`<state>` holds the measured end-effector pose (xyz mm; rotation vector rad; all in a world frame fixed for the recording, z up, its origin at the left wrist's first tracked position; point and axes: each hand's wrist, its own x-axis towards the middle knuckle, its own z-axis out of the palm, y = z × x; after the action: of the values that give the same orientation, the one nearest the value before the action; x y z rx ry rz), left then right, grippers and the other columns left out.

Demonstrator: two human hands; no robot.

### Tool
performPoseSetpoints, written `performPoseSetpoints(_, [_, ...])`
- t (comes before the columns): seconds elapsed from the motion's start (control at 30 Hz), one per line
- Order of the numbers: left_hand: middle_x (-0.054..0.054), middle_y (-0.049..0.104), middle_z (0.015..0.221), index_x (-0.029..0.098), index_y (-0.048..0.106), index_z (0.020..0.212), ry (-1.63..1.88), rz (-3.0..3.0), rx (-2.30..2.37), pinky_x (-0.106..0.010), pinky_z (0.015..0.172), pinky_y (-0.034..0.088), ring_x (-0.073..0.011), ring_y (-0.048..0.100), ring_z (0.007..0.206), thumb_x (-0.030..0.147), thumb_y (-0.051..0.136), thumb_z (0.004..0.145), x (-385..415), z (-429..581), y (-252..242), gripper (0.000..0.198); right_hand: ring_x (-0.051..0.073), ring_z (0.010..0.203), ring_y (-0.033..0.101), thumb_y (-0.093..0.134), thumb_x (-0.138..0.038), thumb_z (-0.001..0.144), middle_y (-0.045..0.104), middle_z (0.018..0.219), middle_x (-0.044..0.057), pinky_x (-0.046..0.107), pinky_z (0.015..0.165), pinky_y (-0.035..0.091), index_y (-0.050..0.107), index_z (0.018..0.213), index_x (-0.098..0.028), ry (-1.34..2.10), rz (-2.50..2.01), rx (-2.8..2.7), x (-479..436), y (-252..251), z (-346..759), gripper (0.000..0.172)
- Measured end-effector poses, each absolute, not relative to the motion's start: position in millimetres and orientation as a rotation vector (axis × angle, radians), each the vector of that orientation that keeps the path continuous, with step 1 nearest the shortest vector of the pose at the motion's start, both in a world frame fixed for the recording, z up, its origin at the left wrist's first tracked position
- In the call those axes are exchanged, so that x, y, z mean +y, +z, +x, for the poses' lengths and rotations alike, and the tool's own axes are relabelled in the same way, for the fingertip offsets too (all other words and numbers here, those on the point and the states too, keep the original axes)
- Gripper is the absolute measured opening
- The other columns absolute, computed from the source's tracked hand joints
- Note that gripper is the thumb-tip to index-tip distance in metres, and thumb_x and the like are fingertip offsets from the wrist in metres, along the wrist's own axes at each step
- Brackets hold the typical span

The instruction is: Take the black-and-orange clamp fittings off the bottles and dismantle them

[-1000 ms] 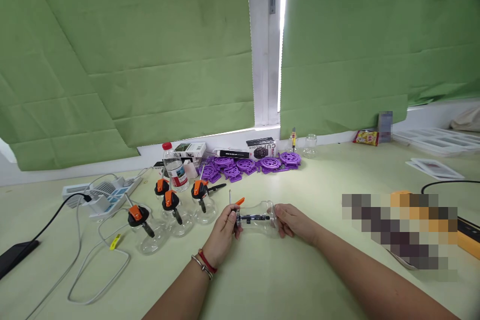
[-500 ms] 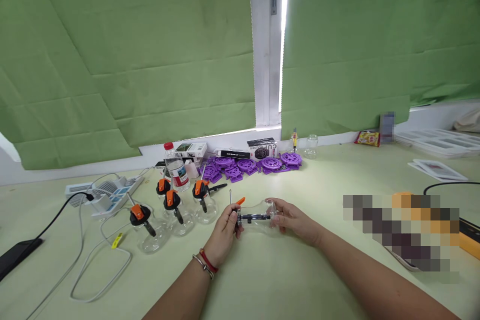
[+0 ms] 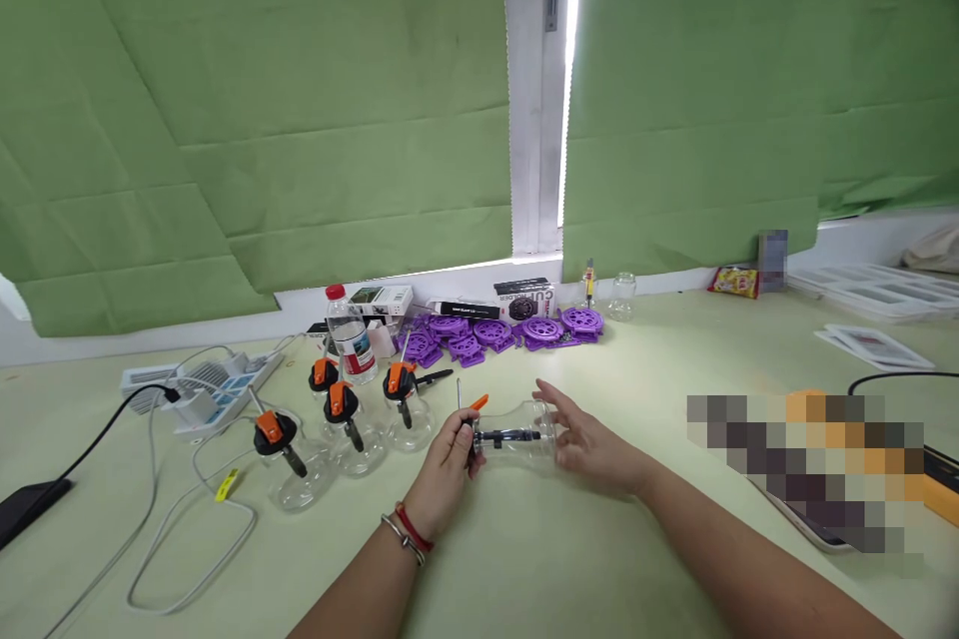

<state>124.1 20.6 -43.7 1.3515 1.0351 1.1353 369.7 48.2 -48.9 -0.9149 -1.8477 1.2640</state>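
A clear glass dispenser bottle (image 3: 516, 449) lies on its side in front of me, its base to the right. A dark tube runs inside it, and an orange flap (image 3: 480, 401) shows at its lid end. My left hand (image 3: 448, 451) is closed around that lid end; its fingers hide most of the dark lid. At the base, my right hand (image 3: 588, 441) has its fingers spread and the index finger raised. Whether its lower fingers still touch the glass, I cannot tell. Several similar bottles (image 3: 360, 449) with black-and-orange lids stand upright to the left.
Behind the bottles are a red-capped water bottle (image 3: 351, 339), purple plastic wheel-like parts (image 3: 492, 333) and a cup holder box (image 3: 525, 304). A small glass jar (image 3: 621, 298) stands farther back. Cables and a power strip (image 3: 217, 399) lie left; a blurred-out object (image 3: 816, 479) lies right.
My right hand has loosened from the bottle's base, its fingers spreading and the index finger lifting. My left hand keeps its hold on the lid end.
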Motion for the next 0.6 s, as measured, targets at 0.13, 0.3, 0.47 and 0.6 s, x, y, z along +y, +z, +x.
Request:
performPoseSetpoints(0.13, [0.001,0.045,0.074,0.018,0.049,0.115,1.135,1.330,1.017,-0.025,0.057,0.037,-0.0117,0.047,0.064,0.055,0.041,0.086,22.5,121.7,-45.5,0.048,0.026,0.117,0.043,0.076,-0.033,0.064,0.034,0.140,0.010,0.036,0.089,0.042,0.032,0.137,-0.029,1.114,-0.830,-1.918,44.7,-44.3,368.8,0.085])
performPoseSetpoints(0.3, [-0.001,0.047,0.085,0.021,0.053,0.113,1.120,1.316,1.061,-0.025,0.066,0.043,-0.0120,0.045,0.072,0.055,0.047,0.083,19.5,122.2,-44.0,0.046,0.017,0.085,0.057,0.069,-0.039,0.072,0.056,0.110,0.009,0.029,0.069,0.046,0.044,0.126,-0.022,1.360,-0.893,-1.711,45.5,-47.6,361.1,0.062])
performPoseSetpoints(0.47, [-0.004,0.047,0.102,0.023,0.053,0.115,1.109,1.354,1.070,-0.026,0.074,0.045,-0.0128,0.045,0.081,0.054,0.049,0.082,18.1,123.5,-44.8,0.046,0.007,0.045,0.045,0.055,-0.053,0.080,0.052,0.058,-0.003,0.020,0.043,0.027,0.056,0.092,-0.015,1.541,-0.970,-1.617,50.0,-52.3,356.9,0.040])
performPoseSetpoints(0.6, [-0.003,0.047,0.097,0.023,0.052,0.116,1.106,1.358,1.053,-0.025,0.072,0.045,-0.0118,0.044,0.078,0.055,0.047,0.083,18.6,123.4,-46.6,0.046,0.005,0.036,0.038,0.037,-0.063,0.084,0.058,0.062,0.000,0.020,0.040,0.021,0.057,0.086,-0.014,1.572,-1.068,-1.593,50.7,-51.3,356.1,0.053])
